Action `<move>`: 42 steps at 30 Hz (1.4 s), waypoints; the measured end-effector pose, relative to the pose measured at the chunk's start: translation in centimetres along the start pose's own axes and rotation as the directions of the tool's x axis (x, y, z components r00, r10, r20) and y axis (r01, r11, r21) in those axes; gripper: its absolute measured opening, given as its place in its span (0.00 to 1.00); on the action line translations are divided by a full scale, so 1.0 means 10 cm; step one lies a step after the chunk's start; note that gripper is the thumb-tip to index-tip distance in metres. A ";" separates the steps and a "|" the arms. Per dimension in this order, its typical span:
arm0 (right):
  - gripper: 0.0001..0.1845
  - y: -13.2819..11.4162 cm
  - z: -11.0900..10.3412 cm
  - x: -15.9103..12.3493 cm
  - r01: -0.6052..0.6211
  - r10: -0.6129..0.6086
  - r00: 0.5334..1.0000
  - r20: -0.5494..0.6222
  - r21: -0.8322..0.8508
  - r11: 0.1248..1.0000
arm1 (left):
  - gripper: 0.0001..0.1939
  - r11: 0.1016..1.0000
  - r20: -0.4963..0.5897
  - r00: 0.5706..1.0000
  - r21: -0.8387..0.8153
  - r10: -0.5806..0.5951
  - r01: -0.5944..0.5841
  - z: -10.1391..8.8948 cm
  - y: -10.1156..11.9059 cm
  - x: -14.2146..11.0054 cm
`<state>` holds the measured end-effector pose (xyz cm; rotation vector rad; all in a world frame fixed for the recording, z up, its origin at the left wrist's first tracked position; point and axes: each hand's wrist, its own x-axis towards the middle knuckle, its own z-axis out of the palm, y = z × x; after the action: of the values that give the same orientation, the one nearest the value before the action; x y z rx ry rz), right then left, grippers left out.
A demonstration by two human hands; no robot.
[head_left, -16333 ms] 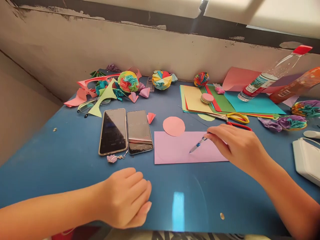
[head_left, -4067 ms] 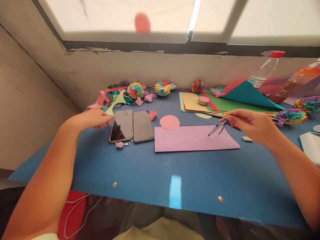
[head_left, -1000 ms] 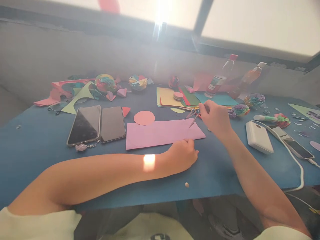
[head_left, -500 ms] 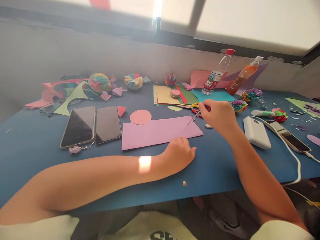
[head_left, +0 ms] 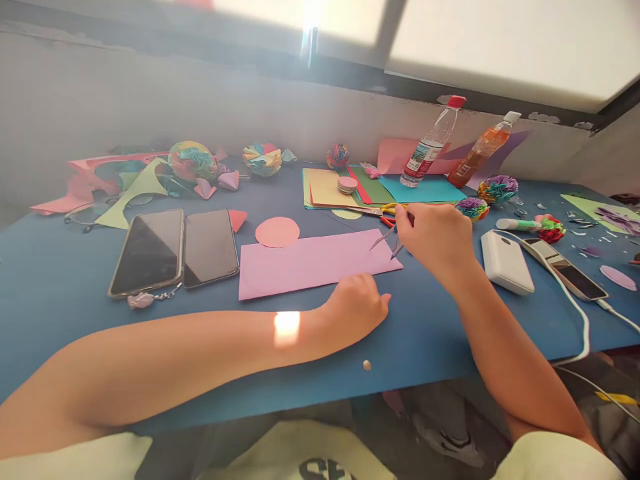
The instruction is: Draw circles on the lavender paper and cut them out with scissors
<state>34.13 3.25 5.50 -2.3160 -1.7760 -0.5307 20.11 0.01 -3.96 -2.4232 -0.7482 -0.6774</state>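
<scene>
A folded light purple sheet of paper [head_left: 300, 263] lies on the blue table in front of me. My left hand [head_left: 356, 305], its fingers curled and thumb sticking out to the right, rests on the paper's lower edge. Above the paper's right end, my right hand [head_left: 435, 237] pinches a drawing compass [head_left: 382, 239] at the top. The compass legs are spread: one tip is at the paper, the other near its right edge. A pink paper circle [head_left: 277, 231] touches the upper edge. Scissors [head_left: 370, 210] lie just behind, partly hidden by my right hand.
Two phones [head_left: 150, 252] lie left of the paper. Behind are coloured sheets [head_left: 327, 188], paper balls [head_left: 263, 160] and two bottles [head_left: 425, 157]. At right are a white power bank [head_left: 507, 262], a cabled phone [head_left: 567, 270], a glue stick [head_left: 517, 225] and scraps.
My right hand has turned the compass, so both spread legs show now. My left hand stays on the paper. The whole view has shifted slightly.
</scene>
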 end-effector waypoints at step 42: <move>0.13 0.18 0.00 0.11 0.199 -0.203 0.977 0.061 0.067 0.978 | 0.22 0.993 0.110 0.990 -0.085 0.091 -0.082 -0.03 -0.03 0.03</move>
<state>36.13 3.75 6.09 -2.1510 -2.0426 -0.4254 20.04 0.18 -3.45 -2.5695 -0.6671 -0.5493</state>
